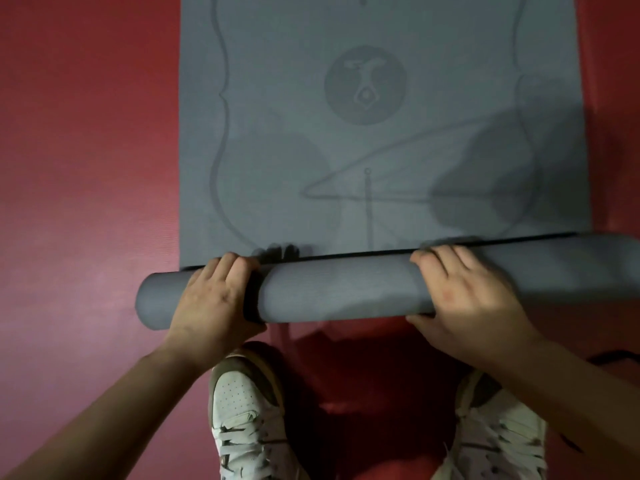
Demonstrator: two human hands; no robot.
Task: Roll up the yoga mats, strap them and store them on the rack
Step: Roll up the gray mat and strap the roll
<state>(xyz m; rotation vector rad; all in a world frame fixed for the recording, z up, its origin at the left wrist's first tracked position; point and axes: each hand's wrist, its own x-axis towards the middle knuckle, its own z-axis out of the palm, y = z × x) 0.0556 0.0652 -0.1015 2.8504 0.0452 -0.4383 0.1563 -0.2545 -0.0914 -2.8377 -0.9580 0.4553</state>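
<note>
Grey-blue foam yoga mat (377, 133), near end rolled into a cylinder (332, 292). Left hand (211, 299) and right hand (464, 292) each clamp round the cylinder; black band (252, 296), possibly a strap, rings its left part.

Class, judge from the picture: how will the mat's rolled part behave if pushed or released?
The roll is round, so a push probably rolls it over the flat mat. Held by left hand and right hand, it may loosen if released. Long, soft-looking, it likely sags when lifted.
</note>
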